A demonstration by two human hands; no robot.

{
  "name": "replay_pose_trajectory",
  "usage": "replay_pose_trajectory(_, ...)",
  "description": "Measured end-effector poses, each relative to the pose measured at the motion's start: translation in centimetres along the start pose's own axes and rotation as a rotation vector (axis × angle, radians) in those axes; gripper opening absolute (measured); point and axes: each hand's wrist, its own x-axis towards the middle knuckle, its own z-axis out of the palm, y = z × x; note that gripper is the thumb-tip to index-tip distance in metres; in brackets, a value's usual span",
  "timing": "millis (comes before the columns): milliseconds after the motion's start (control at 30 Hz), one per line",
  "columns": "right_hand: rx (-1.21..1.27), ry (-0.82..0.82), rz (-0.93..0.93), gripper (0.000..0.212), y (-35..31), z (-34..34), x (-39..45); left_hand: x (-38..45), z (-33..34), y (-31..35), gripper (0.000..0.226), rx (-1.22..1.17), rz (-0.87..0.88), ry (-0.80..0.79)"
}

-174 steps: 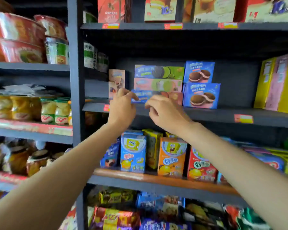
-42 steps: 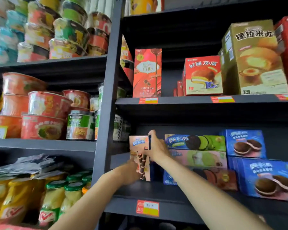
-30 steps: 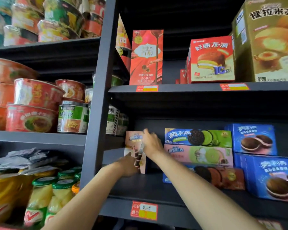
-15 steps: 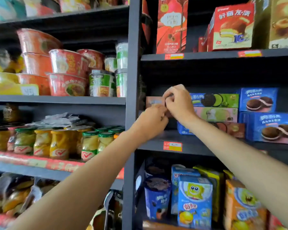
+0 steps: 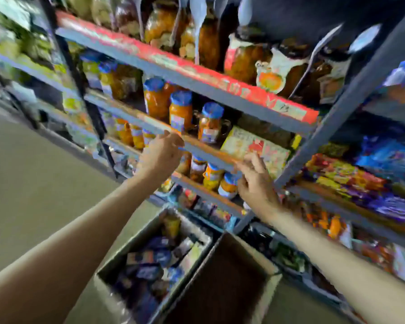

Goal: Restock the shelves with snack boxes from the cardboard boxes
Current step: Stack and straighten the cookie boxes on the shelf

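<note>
Left hand (image 5: 160, 153) and right hand (image 5: 255, 181) empty, fingers loosely curled, before jar shelves (image 5: 197, 148), cardboard boxes (image 5: 154, 260) below

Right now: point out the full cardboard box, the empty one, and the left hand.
full cardboard box (image 5: 108, 265): head view, on its left wall.
empty cardboard box (image 5: 265, 280): head view, on its right rim.
left hand (image 5: 160, 155): head view, back of hand.

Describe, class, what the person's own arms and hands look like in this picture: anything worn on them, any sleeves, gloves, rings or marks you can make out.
Both forearms are bare from the frame edge to the wrist; no sleeve shows. The left hand and right hand wear no gloves. No watch, bracelet or ring can be made out, though the picture is blurred, so small items could be missed.
</note>
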Motion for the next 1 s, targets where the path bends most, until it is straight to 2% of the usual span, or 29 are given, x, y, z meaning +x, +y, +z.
replay_pose_trajectory(100, -0.026, -0.247, 0.068, 0.020, 2.2, 12.4, -4.5, -4.8, 5.4, -11.0, 0.049, 0.057, -0.181, -0.088)
replay_pose_trajectory(200, -0.083, -0.500, 0.205, 0.020, 4.5, 23.9, -9.3, -9.9, 12.0, -20.3, 0.053, 0.080, -0.342, -0.184)
replay_pose_trajectory(300, -0.257, -0.787, 0.237, 0.029, 6.5, 33.7, -13.0, -13.1, 18.1, -28.0, 0.023, 0.165, -0.451, -0.243)
replay_pose_trajectory(333, -0.312, -0.850, 0.215, 0.033, 7.1, 36.8, -13.8, -13.6, 20.0, -30.4, 0.021, 0.183, -0.461, -0.262)
replay_pose_trajectory(400, -0.382, -0.927, 0.145, 0.042, 8.9, 43.2, -15.3, -14.6, 23.9, -35.0, 0.022, 0.212, -0.437, -0.303)
replay_pose_trajectory(500, -0.423, -0.959, -0.029, 0.048, 11.1, 53.0, -16.9, -15.7, 29.1, -41.2, 0.021, 0.225, -0.430, -0.327)
replay_pose_trajectory(633, -0.578, -0.886, -0.323, 0.046, 11.7, 62.4, -19.5, -18.1, 33.0, -46.9, 0.014, 0.183, -0.424, -0.298)
replay_pose_trajectory(700, -0.695, -0.835, -0.326, 0.039, 11.4, 64.4, -20.6, -19.9, 33.3, -48.5, 0.015, 0.216, -0.393, -0.296)
replay_pose_trajectory(800, -0.643, -0.949, -0.256, 0.046, 11.1, 63.7, -21.0, -22.0, 32.6, -49.3, 0.017, 0.275, -0.383, -0.349)
replay_pose_trajectory(933, -0.422, -0.955, -0.083, 0.073, 9.8, 55.9, -17.9, -20.7, 31.2, -45.6, 0.040, 0.314, -0.469, -0.432)
replay_pose_trajectory(1000, -0.267, -0.989, 0.080, 0.072, 9.2, 51.1, -14.7, -18.7, 30.5, -41.6, 0.049, 0.288, -0.433, -0.488)
